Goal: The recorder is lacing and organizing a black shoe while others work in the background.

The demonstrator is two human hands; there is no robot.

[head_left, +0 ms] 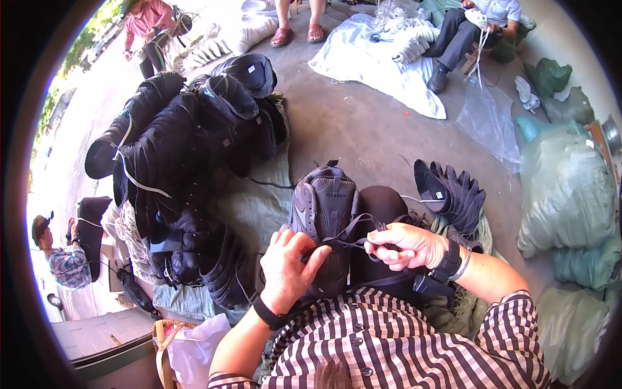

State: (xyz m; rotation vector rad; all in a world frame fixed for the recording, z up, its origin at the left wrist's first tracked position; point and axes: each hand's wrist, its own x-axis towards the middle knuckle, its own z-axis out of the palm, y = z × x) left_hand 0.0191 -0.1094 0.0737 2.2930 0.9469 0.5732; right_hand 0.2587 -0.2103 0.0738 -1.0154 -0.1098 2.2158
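Note:
A dark grey shoe upper (322, 200) lies across my lap with its toe end away from me. A black shoelace (353, 228) runs through it and stretches in loops to the right. My left hand (287, 266) is bent over the upper's left side, gripping it, with its thumb by the lacing. My right hand (411, 246) pinches the shoelace between thumb and fingers, just right of the upper. What lies beneath the left fingers is hidden.
A large heap of black shoe uppers (188, 129) stands on sheeting to the left. A smaller bundle of uppers (450, 194) lies at the right. Full green sacks (567, 191) line the right wall. Other people sit at the back, near a white sheet (389, 68).

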